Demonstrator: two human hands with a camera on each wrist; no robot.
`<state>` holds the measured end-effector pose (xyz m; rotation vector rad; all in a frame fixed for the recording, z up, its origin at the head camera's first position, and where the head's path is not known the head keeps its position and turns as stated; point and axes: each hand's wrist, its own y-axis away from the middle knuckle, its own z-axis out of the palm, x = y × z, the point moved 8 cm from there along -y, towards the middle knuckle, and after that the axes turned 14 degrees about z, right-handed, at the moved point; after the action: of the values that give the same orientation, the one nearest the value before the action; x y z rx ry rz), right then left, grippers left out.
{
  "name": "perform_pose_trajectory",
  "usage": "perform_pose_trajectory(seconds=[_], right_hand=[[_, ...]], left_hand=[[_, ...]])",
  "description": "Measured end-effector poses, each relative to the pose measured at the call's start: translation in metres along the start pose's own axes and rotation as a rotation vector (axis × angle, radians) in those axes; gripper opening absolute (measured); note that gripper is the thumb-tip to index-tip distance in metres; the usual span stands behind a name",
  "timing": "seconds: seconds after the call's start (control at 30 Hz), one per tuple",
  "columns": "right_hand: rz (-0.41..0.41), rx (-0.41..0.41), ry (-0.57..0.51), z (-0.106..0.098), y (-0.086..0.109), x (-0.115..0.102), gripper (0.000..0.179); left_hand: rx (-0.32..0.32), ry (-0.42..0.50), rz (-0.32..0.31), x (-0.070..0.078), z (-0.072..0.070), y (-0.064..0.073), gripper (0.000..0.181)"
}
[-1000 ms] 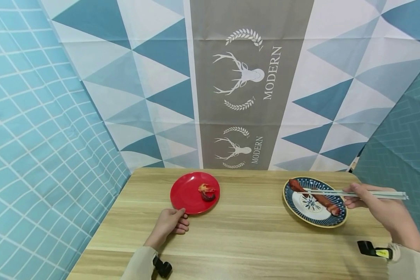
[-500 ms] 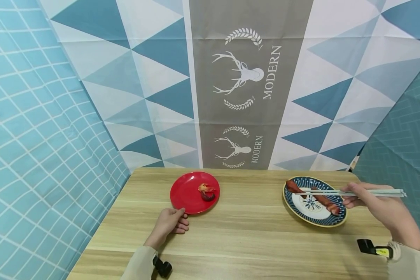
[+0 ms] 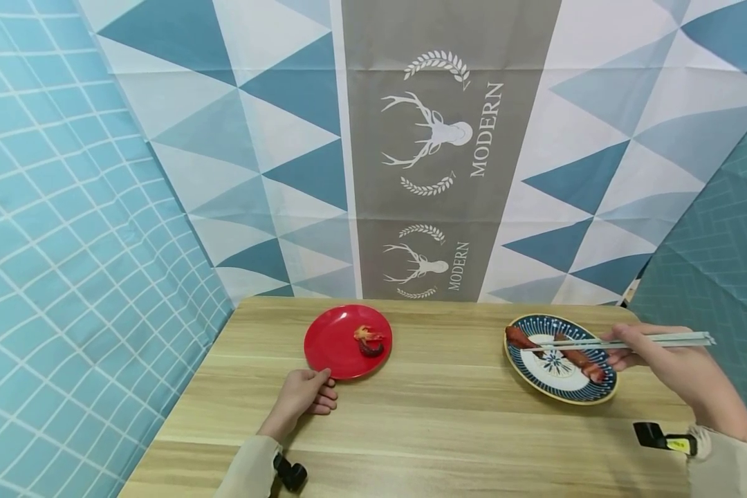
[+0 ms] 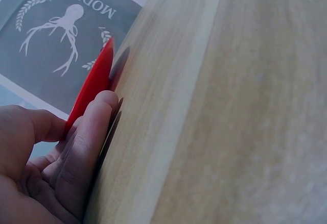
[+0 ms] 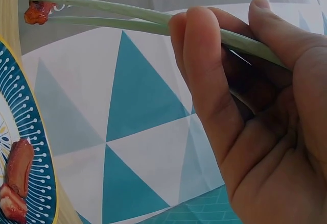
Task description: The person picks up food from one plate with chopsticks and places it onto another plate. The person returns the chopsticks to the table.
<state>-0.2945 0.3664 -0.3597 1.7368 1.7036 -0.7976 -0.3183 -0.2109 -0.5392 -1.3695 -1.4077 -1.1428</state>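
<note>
At table, L side: red plate (image 3: 330,339) flat on wood-grain table (image 3: 411,443), near far edge. Small orange-and-dark food item (image 3: 370,347) on its R part; type n/a from this view.
L hand (image 3: 307,394): at near rim of red plate. Thumb on top of rim, fingers bent beneath; rim pinched betw. the two.
At table, R side: blue-and-white patterned plate (image 3: 535,377), yellow rim, well apart from red plate.
Meat on plate: reddish-brown piece (image 3: 579,361), lying diag. across R half.
R hand (image 3: 672,363): beside patterned plate, fingers & thumb closed round pale green chopsticks (image 5: 143,14), tips pointing L.
Chopstick tips: 2nd reddish-brown piece (image 5: 38,12) betw. them, raised clear of plate per R wrist view; head view puts it over L rim.
Wrists: beige sleeve (image 3: 249,467), blk device (image 3: 289,474) on L; same on R.
Backdrop: grey panel (image 3: 523,34), white deer heads, "MODERN" lettering; blue/white triangles each side.
</note>
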Motion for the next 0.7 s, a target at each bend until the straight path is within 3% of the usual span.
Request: perform_pose_trajectory(seconds=[0.17, 0.4, 0.7], right_hand=[[0.024, -0.015, 0.008, 0.002, 0.000, -0.001, 0.047], [-0.012, -0.030, -0.042, 0.006, -0.002, -0.004, 0.039], [0.012, -0.112, -0.083, 0.019, -0.005, -0.009, 0.043]], left_hand=[[-0.008, 0.000, 0.003, 0.000, 0.001, -0.001, 0.036], [-0.013, -0.001, 0.008, 0.000, 0.002, -0.002, 0.036], [-0.010, 0.002, 0.010, 0.000, 0.001, -0.002, 0.036]])
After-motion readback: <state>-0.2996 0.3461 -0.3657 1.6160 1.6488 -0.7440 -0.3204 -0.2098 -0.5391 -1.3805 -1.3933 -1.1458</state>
